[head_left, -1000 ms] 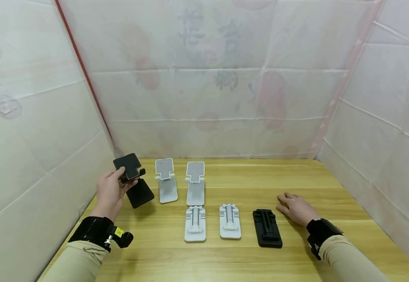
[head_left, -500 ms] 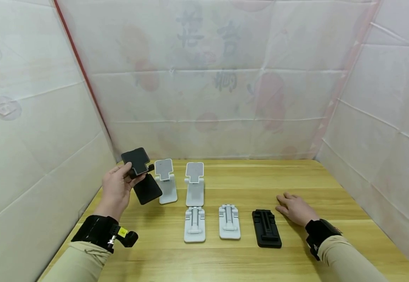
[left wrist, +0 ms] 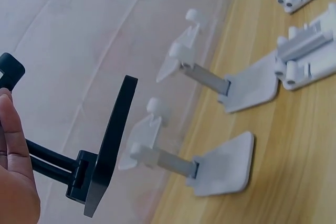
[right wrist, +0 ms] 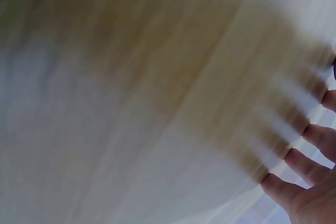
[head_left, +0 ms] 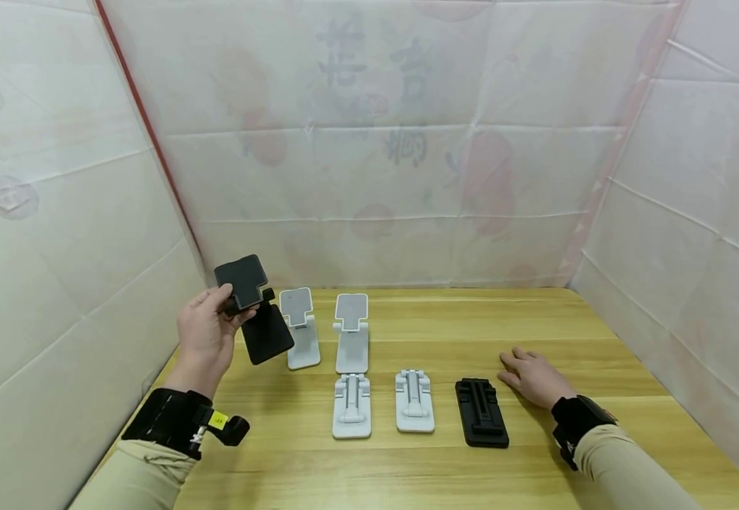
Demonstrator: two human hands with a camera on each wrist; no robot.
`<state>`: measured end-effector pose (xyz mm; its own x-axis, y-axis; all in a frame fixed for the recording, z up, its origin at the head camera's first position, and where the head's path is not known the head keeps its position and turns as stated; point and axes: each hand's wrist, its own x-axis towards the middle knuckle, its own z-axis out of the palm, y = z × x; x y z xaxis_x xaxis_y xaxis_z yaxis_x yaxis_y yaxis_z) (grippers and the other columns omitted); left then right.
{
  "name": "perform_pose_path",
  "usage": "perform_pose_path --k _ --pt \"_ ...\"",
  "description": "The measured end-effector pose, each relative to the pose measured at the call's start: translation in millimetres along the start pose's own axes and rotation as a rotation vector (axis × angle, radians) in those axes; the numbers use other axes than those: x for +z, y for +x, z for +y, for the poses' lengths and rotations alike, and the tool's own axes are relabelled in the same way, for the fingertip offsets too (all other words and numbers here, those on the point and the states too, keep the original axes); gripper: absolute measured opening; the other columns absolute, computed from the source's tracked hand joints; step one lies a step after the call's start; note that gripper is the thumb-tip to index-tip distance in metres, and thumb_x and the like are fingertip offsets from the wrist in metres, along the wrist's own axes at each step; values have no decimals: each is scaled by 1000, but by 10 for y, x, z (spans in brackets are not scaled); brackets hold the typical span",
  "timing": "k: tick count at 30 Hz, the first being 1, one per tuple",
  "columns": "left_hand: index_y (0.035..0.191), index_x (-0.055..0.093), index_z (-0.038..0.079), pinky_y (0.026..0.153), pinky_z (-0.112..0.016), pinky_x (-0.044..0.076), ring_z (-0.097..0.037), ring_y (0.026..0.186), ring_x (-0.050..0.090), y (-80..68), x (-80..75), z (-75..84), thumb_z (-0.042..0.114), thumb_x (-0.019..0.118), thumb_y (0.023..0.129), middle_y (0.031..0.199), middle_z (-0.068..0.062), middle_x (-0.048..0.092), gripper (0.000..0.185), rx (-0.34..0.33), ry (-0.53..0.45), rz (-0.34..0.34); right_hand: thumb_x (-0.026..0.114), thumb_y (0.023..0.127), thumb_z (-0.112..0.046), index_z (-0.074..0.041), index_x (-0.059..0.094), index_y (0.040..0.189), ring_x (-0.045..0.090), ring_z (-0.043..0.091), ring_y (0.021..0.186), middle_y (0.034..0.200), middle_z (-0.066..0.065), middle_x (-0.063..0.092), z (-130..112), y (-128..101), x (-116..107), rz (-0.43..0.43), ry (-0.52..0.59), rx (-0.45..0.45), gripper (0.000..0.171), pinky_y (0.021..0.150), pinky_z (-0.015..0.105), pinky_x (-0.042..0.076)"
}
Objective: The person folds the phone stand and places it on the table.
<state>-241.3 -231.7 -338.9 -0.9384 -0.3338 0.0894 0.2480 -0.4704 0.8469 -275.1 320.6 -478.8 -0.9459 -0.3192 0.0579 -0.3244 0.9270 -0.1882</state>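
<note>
My left hand [head_left: 206, 336] grips an unfolded black phone stand [head_left: 253, 308] and holds it in the air above the table's back left corner. The left wrist view shows that black stand [left wrist: 102, 150] edge-on beside my fingers [left wrist: 16, 177]. Two white stands stand unfolded at the back, one [head_left: 299, 329] just right of the black one, the other [head_left: 353, 333] beside it. My right hand [head_left: 531, 375] rests flat, fingers spread, on the wooden table [head_left: 599, 340], just right of a folded black stand [head_left: 480, 412]. In the right wrist view only fingertips [right wrist: 310, 166] on blurred wood show.
Two folded white stands [head_left: 352, 405] [head_left: 414, 401] lie flat in the front row, left of the folded black one. White sheeting [head_left: 375, 163] walls the table in at the back and on both sides. Both wrists wear black camera straps [head_left: 171, 421].
My left hand has lifted the black stand off the table and up toward the back left. My right hand has stayed where it was.
</note>
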Motion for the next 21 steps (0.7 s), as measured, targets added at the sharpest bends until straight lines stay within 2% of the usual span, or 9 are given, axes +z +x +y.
perform_pose_path --k 5,8,14,21 --pt "87 62 2 69 -28 63 -23 88 71 -31 114 6 17 60 104 114 -11 57 23 10 20 -53 60 103 -34 2 57 142 46 60 128 144 39 47 -20 -4 -20 -2 -4 0 53 103 71 43" --pt "84 62 3 68 -27 63 -23 86 71 -53 183 -5 17 61 104 113 -11 57 24 9 19 -65 61 103 -33 2 57 142 46 60 128 144 39 47 -25 -7 -24 -3 -6 0 53 103 71 43" --pt "81 60 5 67 -28 64 -23 86 70 -109 323 -66 15 59 105 103 -9 59 26 -1 30 -117 61 103 -33 3 57 142 45 60 129 144 39 47 -13 -1 -17 -6 0 4 53 104 71 43" --pt "90 65 6 72 -32 66 -21 84 73 -176 516 -173 16 59 105 89 -6 69 19 -18 83 -193 61 103 -33 3 57 142 46 60 128 143 39 48 -3 -1 -3 5 -7 -5 53 103 71 43"
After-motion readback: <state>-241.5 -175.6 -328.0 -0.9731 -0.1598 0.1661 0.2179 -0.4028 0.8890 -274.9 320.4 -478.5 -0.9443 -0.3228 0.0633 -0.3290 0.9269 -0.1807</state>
